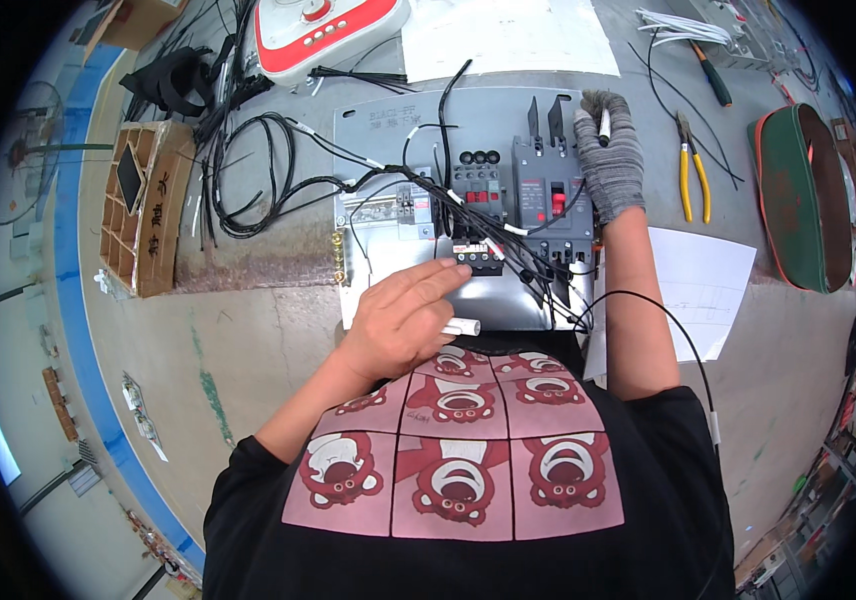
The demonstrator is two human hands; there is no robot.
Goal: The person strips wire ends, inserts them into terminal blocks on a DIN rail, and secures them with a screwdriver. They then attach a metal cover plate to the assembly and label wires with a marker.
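Observation:
My bare left hand (403,318) reaches over the near part of a grey metal mounting plate (373,118). Its index and middle fingers stretch to the small terminals under a contactor (478,195), while a white marker-like tube (462,327) sticks out from its curled lower fingers. My right hand (610,160), in a grey knit glove, is closed at the plate's right edge, with a short white-and-black pen-like piece (604,128) between its fingers. Beside it stands a grey circuit breaker (555,195) with a red switch. A bundle of black wires (448,195) crosses the devices, some with white marker sleeves.
Yellow-handled pliers (693,175) lie right of the plate, near a screwdriver (713,78) and a green pouch (798,195). A paper drawing (698,285) lies by my right forearm. At left are a divided wooden box (143,205) and looped black wires (248,180). A white-red device (323,30) stands behind.

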